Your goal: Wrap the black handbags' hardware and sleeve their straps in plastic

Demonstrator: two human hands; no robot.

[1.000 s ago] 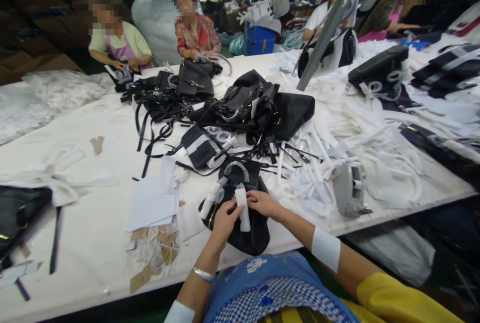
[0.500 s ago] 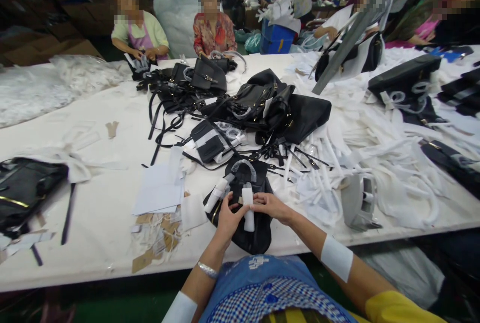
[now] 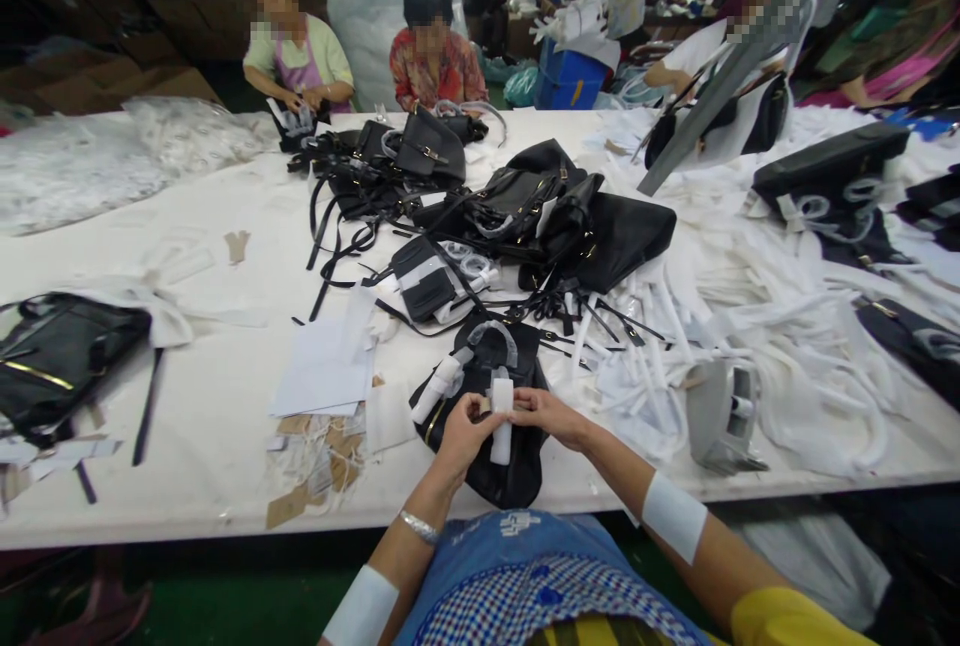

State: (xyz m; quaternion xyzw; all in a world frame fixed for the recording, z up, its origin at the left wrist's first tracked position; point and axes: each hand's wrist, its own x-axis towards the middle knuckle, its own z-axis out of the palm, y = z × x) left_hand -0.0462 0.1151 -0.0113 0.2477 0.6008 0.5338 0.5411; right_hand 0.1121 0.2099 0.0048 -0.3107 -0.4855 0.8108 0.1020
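A black bag [image 3: 516,482] lies in front of me at the table's near edge, its looped handle [image 3: 493,328] covered in clear plastic. Down its middle runs a strip of white foam wrap [image 3: 501,444]. From the left, my left hand [image 3: 459,434] pinches this wrap, with a small tan piece by its fingers. My right hand [image 3: 553,418] grips the same wrap from the right, thumb and fingers closed. Both hands meet over the bag. Another white wrapped roll [image 3: 439,386] rests on the bag's left side, above a gold zip.
Black bags [image 3: 517,201] with straps are heaped beyond my hands. White paper sheets [image 3: 322,376] and brown tags [image 3: 341,456] lie to the left. A tape dispenser [image 3: 724,416] stands right, before white foam strips [image 3: 802,346]. Co-workers sit across the table; a slanted metal pole [image 3: 705,96] rises at right.
My left fingers have curled in closer around the wrap, while my right hand stays nearly in place. The view has shifted slightly. Across the table, a person in a red patterned top has lowered their head.
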